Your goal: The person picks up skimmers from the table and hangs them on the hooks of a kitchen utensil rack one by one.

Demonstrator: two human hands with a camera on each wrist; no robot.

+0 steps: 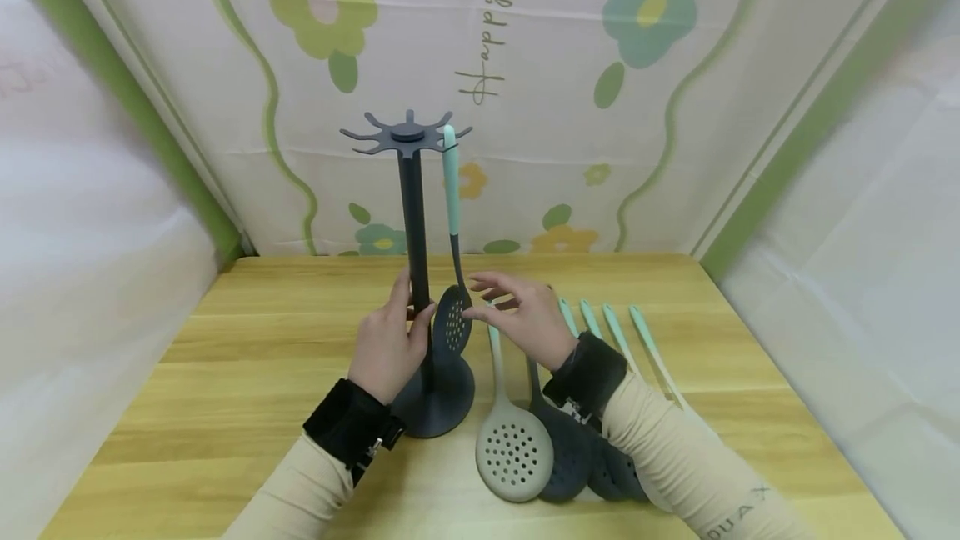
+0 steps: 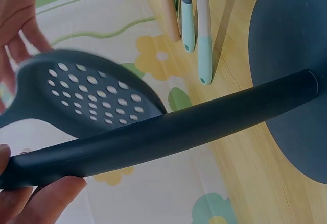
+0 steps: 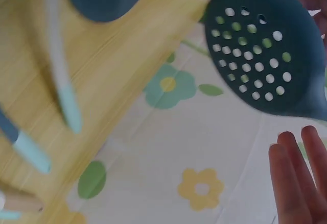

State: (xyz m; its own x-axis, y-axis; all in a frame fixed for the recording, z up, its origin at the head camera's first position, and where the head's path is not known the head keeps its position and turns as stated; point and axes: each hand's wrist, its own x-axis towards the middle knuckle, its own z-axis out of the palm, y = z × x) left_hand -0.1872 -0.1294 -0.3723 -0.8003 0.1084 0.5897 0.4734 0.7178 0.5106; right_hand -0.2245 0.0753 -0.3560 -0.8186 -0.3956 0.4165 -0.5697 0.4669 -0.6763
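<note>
Dark rack (image 1: 416, 240): one skimmer (image 1: 452, 194) hanging; left fingers (image 2: 56, 198) round post (image 2: 168, 133)

head: above, forward-down, farthest | wrist views: close, apparently rolled, facing backdrop (image 1: 555, 115) | all share: perforated skimmer (image 3: 258, 51)

I have the stand (image 1: 414, 223) left of centre on the surface (image 1: 262, 357), the skimmer (image 1: 453, 323) hanging at its right, other utensils (image 1: 566, 457) lying farther right.
</note>
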